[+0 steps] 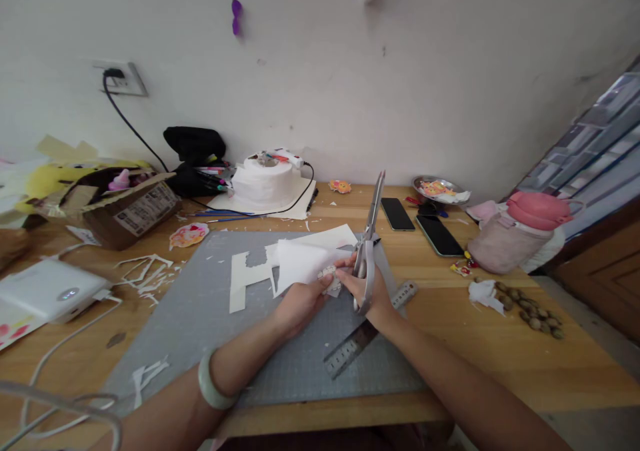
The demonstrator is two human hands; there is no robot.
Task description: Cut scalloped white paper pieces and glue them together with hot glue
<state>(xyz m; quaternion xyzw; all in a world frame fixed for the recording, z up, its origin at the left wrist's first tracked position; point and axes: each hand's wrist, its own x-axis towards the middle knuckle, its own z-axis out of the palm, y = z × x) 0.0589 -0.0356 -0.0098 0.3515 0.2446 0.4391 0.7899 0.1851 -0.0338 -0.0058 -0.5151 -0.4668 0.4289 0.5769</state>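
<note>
Both hands meet above the grey cutting mat [200, 291]. My left hand [299, 307] is closed on a small white paper cutout [330, 280] with dark drawn lines. In my right hand [373, 297] is a pair of scissors [371, 237], its blades pointing up and away from me; the fingertips of this hand also touch the cutout. White paper [303, 264] lies just beyond my hands, beside a cut paper scrap [240, 284]. A steel ruler [345, 354] rests on the mat, partly under my right wrist.
Left are a cardboard box [125, 211] and a white power bank [55, 289] with cables. A glue gun [289, 156] sits on a large white roll [263, 184] at the back. Two phones [397, 214], a metal bowl [440, 197] and a pink-lidded bottle [515, 237] stand right.
</note>
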